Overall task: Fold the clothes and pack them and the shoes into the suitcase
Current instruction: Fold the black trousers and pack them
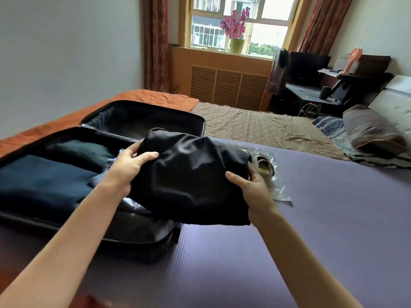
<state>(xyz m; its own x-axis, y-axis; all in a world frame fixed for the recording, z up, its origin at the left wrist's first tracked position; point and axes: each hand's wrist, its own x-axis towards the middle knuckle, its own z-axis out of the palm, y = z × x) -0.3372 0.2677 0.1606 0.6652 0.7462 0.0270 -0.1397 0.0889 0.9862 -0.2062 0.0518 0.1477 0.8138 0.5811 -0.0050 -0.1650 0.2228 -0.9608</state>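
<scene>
An open suitcase (138, 241) is laid flat on the bed (255, 127), at nine o'clock of the view. In its near half a folded dark blue garment (44, 181) is packed, with a dark green garment (89, 150) just beyond it at twelve o'clock and a pale cloth (97, 180) showing at its three o'clock edge. The far half (144, 121) is lined in dark fabric. A folded black garment (191, 174) is held above the suitcase's three o'clock edge, partly over the purple mat (322, 218). It is clasped at its nine o'clock side by the left grip (129, 165), thumb laid on top and fingers tucked beneath, and at its three o'clock side by the right grip (251, 185) in the same way; both forearms are stretched forward. At three o'clock of the garment, a shoe (264, 166) is seen inside a clear plastic bag (281, 193) lying on the mat.
</scene>
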